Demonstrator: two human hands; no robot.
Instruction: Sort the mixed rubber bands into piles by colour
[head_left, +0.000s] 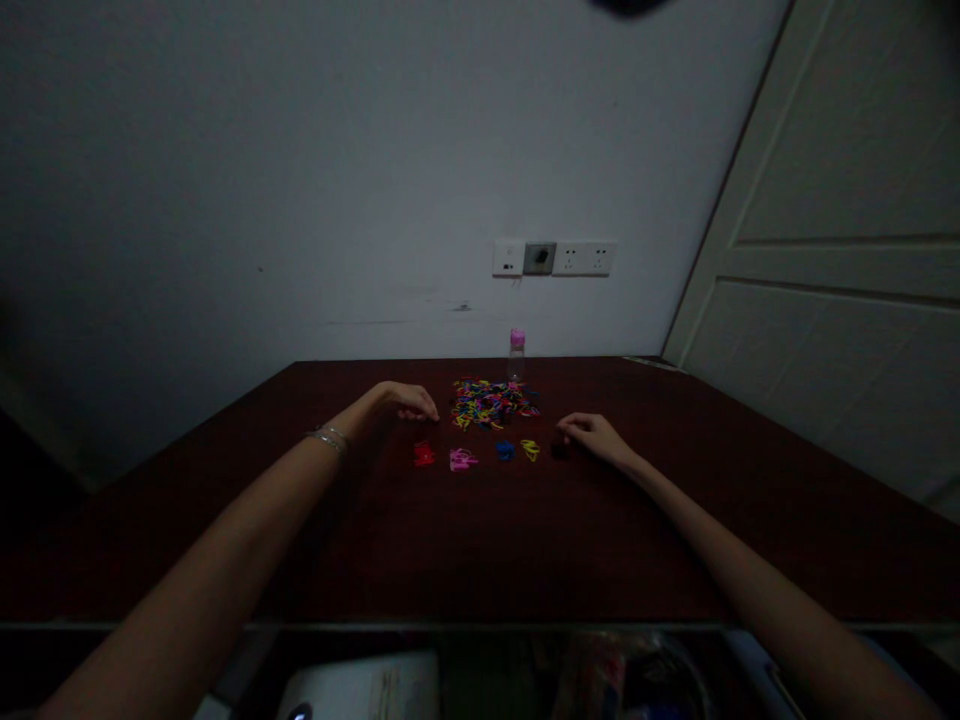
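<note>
A mixed pile of small coloured elastic bands [491,402] lies on the dark red table. My left hand [414,401] is just left of it, fingers curled and closed near the tabletop; anything in them is too small to make out. My right hand [594,434] is at the right, its fingers pinched together over a small black cluster [559,449]; I cannot make out what they hold. Between the hands, nearer me, sit separate groups of red bands [424,454], pink bands [462,459], blue bands [505,451] and yellow bands [530,450].
A clear bottle with a pink cap [517,356] stands behind the pile. Wall sockets [583,259] are above the table [465,560]. Below its front edge is an open space holding a white object [360,688] and other items. A panelled door [840,250] is at the right.
</note>
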